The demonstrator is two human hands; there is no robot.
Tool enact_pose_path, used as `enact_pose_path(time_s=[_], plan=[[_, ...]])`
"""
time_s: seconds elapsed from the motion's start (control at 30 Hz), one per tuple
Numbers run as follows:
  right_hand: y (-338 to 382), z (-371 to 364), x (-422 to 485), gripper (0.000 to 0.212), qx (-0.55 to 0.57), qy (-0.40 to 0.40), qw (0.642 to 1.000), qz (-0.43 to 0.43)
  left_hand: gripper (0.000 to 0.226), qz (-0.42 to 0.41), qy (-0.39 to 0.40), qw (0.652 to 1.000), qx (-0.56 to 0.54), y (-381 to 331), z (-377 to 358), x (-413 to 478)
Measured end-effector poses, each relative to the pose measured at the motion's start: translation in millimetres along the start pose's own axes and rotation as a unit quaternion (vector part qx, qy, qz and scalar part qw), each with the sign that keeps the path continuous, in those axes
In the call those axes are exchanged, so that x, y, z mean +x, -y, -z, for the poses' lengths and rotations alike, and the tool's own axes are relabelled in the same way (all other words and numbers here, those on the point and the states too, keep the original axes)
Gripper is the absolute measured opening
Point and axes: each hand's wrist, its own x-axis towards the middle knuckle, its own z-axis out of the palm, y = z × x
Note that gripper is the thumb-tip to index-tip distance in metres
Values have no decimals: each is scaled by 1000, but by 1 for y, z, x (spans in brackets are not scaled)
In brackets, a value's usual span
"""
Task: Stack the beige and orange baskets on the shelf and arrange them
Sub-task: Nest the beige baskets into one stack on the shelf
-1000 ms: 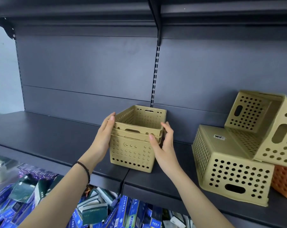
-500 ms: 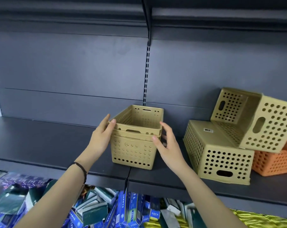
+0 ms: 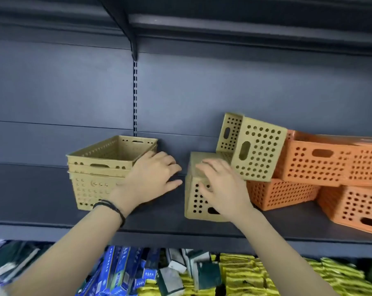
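Note:
Nested beige baskets (image 3: 95, 167) stand upright on the dark shelf (image 3: 42, 199), left of centre. My left hand (image 3: 153, 176) hovers by the stack's right side, fingers apart and holding nothing. An upside-down beige basket (image 3: 193, 201) sits to the right. My right hand (image 3: 219, 186) grips its top front corner, fingers on the base and thumb on the front wall. A tilted beige basket (image 3: 259, 148) leans on it from behind. Orange baskets (image 3: 317, 161) are piled at the right, one low (image 3: 281, 193) and one near the shelf edge (image 3: 356, 210).
An upper shelf and its bracket (image 3: 131, 39) hang overhead. A slotted upright (image 3: 135, 99) runs down the back panel. Below the shelf lie blue boxes (image 3: 114, 274) and yellow packs (image 3: 245, 274). Bare shelf surface lies left of the beige stack.
Both hands let go of the nested beige stack and moved right. My right hand now lies on the upside-down beige basket. The view has shifted right, showing more orange baskets.

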Motion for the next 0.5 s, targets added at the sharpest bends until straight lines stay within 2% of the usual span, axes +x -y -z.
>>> enact_pose_path(time_s=[0.1, 0.17, 0.23, 0.3, 0.4, 0.5], plan=[[-41, 20, -17, 40, -4, -31, 1000, 4, 64, 36, -14, 995, -91, -43, -2, 32], [-60, 31, -27, 33, 11, -74, 997, 15, 65, 87, -24, 976, -196, -69, -3, 50], [-78, 38, -34, 32, 20, -115, 993, -11, 59, 136, -45, 936, -320, -94, -3, 68], [-95, 41, -37, 40, 32, -136, 988, -66, 56, 178, -61, 890, -416, -113, 0, 84], [-119, 42, -38, 57, 52, -134, 982, -126, 47, 196, -54, 847, -490, -133, 1, 106], [-128, 40, -36, 67, 127, -110, 975, -148, 27, 209, -79, 796, -563, -143, -1, 119]])
